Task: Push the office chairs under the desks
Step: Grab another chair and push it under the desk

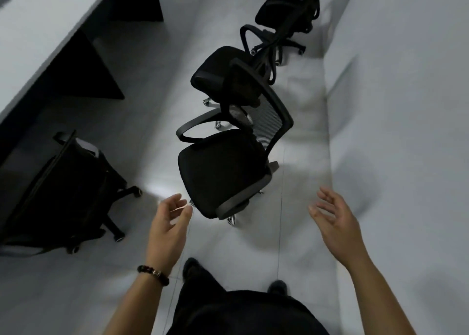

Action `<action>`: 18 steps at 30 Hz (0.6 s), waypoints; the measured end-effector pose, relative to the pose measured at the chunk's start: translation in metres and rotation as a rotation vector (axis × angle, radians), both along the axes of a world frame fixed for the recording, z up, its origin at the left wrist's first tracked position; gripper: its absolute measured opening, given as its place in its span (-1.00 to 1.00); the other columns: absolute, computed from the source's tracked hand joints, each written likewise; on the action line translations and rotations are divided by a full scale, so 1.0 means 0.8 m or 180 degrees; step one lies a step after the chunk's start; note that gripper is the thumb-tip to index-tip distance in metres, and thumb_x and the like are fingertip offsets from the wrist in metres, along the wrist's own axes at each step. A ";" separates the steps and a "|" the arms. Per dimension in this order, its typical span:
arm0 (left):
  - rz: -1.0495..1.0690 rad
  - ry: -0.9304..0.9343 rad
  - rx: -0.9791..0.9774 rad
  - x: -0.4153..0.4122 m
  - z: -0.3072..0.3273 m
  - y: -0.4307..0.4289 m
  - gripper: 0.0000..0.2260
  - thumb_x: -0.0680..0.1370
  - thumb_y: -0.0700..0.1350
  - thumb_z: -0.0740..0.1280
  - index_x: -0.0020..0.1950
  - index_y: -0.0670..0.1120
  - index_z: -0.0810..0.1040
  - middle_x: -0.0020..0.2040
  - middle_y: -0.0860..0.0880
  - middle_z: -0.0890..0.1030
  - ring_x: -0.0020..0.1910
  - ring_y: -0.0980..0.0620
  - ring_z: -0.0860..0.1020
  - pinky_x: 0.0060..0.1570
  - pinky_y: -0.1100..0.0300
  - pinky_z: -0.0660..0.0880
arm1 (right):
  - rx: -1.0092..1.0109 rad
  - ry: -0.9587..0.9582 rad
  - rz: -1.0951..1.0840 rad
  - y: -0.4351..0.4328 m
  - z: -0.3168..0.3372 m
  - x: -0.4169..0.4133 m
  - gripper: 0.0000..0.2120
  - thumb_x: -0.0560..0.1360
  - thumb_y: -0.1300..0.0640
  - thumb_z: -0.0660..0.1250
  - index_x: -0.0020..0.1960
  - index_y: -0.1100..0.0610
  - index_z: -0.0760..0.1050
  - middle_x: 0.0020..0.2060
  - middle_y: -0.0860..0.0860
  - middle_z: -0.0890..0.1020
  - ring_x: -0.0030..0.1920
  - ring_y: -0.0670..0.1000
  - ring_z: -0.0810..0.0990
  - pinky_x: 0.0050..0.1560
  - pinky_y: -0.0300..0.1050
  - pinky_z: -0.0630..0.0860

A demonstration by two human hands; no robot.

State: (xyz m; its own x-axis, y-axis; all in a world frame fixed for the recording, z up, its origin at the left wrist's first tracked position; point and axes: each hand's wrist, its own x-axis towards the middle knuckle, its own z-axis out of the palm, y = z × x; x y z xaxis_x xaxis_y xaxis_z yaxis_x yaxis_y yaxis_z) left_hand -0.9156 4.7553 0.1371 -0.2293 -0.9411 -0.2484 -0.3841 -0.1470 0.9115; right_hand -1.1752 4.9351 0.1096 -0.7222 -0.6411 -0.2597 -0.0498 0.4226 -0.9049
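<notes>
A black mesh-backed office chair stands in the aisle just ahead of me, its seat front facing me. Two more black chairs stand behind it in a row, the middle chair and the far chair. Another black chair sits at the left, its front tucked under the long white desk. My left hand hovers with relaxed fingers near the nearest chair's left front corner, holding nothing. My right hand is raised to the right of that chair, fingers spread, apart from it.
A white wall runs along the right side of the narrow tiled aisle. Dark panels divide the bays under the desk. My feet and dark clothing fill the bottom of the view.
</notes>
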 end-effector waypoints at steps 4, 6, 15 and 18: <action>0.0031 -0.0062 -0.0114 -0.053 0.021 0.006 -0.75 0.56 -0.13 0.31 0.24 0.00 0.44 0.09 0.05 0.57 0.08 0.08 0.55 0.12 -0.03 0.53 | -0.0053 0.0012 -0.0014 0.009 0.012 -0.061 -0.51 0.51 0.06 0.39 0.41 0.02 0.37 0.28 -0.09 0.52 0.19 -0.18 0.53 0.02 -0.38 0.41; 0.0121 -0.0020 -0.0136 -0.079 0.026 -0.006 -0.77 0.57 -0.13 0.30 0.22 0.01 0.45 0.09 0.02 0.57 0.08 0.05 0.55 0.11 -0.03 0.53 | -0.0165 0.0003 0.0013 -0.007 0.014 -0.093 -0.53 0.52 0.09 0.39 0.40 0.01 0.38 0.27 -0.09 0.52 0.19 -0.17 0.53 0.00 -0.40 0.44; 0.0591 0.0274 0.0339 -0.225 -0.048 -0.098 -0.76 0.58 -0.14 0.29 0.25 -0.02 0.45 0.07 0.02 0.56 0.09 0.04 0.55 0.09 0.06 0.52 | 0.0013 0.0102 0.0570 -0.155 -0.019 -0.240 -0.54 0.52 0.10 0.39 0.39 -0.04 0.38 0.25 -0.12 0.52 0.18 -0.18 0.53 -0.03 -0.47 0.46; 0.0876 0.0404 0.0600 -0.275 -0.057 -0.141 -0.74 0.57 -0.14 0.30 0.26 -0.05 0.46 0.08 -0.01 0.55 0.12 -0.02 0.54 0.06 0.07 0.53 | 0.0228 0.0262 0.0899 -0.218 -0.006 -0.293 -0.55 0.52 0.07 0.39 0.38 -0.02 0.40 0.25 -0.12 0.52 0.18 -0.21 0.52 0.03 -0.37 0.45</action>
State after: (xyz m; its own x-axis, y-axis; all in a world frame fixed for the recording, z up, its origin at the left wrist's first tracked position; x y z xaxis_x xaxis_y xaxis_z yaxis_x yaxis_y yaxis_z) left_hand -1.1356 4.6427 0.0914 -0.0137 -0.9123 -0.4092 -0.1922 -0.3992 0.8965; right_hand -1.4100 4.7607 0.1046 -0.5383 -0.8018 -0.2596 -0.2464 0.4442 -0.8614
